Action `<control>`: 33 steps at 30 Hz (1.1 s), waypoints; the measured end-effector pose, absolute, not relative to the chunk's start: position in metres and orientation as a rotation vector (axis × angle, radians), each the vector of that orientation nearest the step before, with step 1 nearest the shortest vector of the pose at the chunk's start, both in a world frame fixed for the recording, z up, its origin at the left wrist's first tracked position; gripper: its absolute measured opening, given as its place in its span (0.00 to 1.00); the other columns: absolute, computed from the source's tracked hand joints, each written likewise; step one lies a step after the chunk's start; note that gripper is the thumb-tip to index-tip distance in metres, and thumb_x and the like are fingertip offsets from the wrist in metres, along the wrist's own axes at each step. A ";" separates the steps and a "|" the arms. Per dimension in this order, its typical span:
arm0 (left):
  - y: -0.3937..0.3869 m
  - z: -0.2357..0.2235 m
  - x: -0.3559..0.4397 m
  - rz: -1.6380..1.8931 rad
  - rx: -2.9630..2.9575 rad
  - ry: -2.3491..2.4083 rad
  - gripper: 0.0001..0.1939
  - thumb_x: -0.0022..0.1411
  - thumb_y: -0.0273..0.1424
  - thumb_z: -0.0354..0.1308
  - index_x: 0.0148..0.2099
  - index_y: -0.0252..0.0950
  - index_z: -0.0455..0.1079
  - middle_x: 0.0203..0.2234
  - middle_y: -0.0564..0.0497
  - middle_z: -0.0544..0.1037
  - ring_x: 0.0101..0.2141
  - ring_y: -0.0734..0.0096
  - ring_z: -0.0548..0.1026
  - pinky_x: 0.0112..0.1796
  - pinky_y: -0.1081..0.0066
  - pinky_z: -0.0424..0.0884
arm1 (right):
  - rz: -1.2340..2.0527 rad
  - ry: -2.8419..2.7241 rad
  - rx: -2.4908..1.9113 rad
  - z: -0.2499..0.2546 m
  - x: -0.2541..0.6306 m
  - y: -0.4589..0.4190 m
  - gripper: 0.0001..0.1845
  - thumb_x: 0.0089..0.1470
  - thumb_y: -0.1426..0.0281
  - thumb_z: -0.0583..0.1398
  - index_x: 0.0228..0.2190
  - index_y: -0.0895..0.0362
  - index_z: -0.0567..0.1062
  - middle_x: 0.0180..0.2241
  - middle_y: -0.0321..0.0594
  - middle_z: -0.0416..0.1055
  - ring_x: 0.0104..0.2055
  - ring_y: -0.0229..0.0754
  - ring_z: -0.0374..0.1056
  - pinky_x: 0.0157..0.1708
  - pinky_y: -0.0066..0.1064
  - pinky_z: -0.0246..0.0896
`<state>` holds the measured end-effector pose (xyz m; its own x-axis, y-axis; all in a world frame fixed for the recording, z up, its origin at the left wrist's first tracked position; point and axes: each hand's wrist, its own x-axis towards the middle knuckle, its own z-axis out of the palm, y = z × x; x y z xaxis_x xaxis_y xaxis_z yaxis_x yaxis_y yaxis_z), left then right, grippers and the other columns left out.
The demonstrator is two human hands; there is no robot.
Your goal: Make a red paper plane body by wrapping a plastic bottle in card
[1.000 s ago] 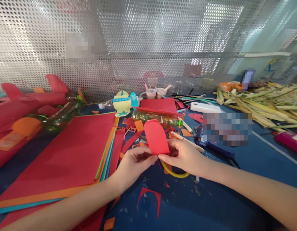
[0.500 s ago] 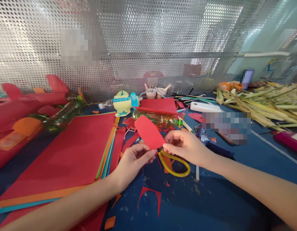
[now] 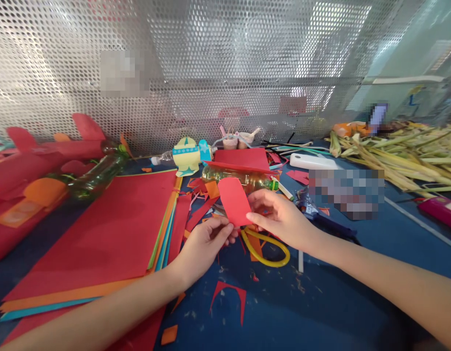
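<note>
A red paper cutout [image 3: 234, 201] with one rounded end stands nearly upright between my hands. My left hand [image 3: 211, 243] pinches its lower left corner between thumb and fingers. My right hand [image 3: 278, 214] grips its lower right edge, thumb in front. Just below the paper is a yellow loop handle [image 3: 280, 263], apparently of scissors, lying on the table over an orange scrap. Behind the cutout lies a clear green-capped bottle [image 3: 256, 181] with a red sheet [image 3: 243, 160] on it. An arched red offcut [image 3: 229, 290] rests on the table nearer me.
To the left is a stack of coloured paper [image 3: 101, 224], with red paper-covered bottles [image 3: 28, 180] behind it. A yellow and blue paper-wrapped bottle [image 3: 186, 157], two small cups [image 3: 243, 140] and a white glue gun or similar tool [image 3: 313, 161] stand further back. Dried stalks [image 3: 404, 151] lie at right.
The red cutout has turned more upright, its rounded end swinging to the right. My right fingers have shifted slightly along its edge. Both hands still hold it.
</note>
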<state>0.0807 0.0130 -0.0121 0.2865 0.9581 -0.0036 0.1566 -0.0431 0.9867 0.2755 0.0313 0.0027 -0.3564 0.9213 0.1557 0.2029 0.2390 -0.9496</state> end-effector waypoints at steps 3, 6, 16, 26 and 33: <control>0.014 -0.015 0.080 0.924 1.496 1.083 0.09 0.59 0.35 0.55 0.31 0.37 0.71 0.25 0.53 0.74 0.27 0.72 0.71 0.31 0.71 0.69 | 1.155 -1.761 -1.074 0.002 0.276 0.032 0.07 0.56 0.66 0.59 0.31 0.55 0.67 0.32 0.36 0.68 0.28 0.34 0.67 0.30 0.29 0.68; 0.015 -0.015 0.079 0.905 1.525 1.068 0.07 0.58 0.33 0.54 0.32 0.37 0.72 0.26 0.53 0.74 0.28 0.71 0.71 0.33 0.70 0.69 | 1.137 -1.750 -1.092 0.002 0.276 0.032 0.06 0.55 0.66 0.58 0.31 0.56 0.67 0.31 0.35 0.67 0.26 0.34 0.67 0.30 0.29 0.69; 0.011 -0.014 0.079 1.122 1.301 0.982 0.31 0.55 0.32 0.62 0.57 0.45 0.52 0.40 0.52 0.74 0.35 0.72 0.75 0.42 0.67 0.72 | 0.918 -1.854 -1.042 -0.001 0.277 0.031 0.06 0.57 0.69 0.58 0.36 0.53 0.65 0.34 0.37 0.70 0.35 0.39 0.70 0.33 0.31 0.69; 0.013 -0.011 0.081 1.092 1.333 1.051 0.13 0.54 0.36 0.63 0.41 0.37 0.69 0.33 0.51 0.77 0.34 0.69 0.75 0.34 0.72 0.73 | 0.827 -1.961 -1.016 -0.002 0.276 0.028 0.03 0.58 0.70 0.57 0.34 0.52 0.65 0.33 0.36 0.71 0.36 0.38 0.70 0.37 0.31 0.69; 0.011 -0.008 0.080 1.120 1.275 1.066 0.15 0.53 0.37 0.65 0.40 0.38 0.66 0.22 0.58 0.73 0.24 0.75 0.73 0.30 0.74 0.71 | 0.849 -1.949 -1.049 -0.001 0.277 0.025 0.02 0.59 0.69 0.56 0.33 0.53 0.66 0.32 0.35 0.70 0.34 0.36 0.70 0.35 0.29 0.68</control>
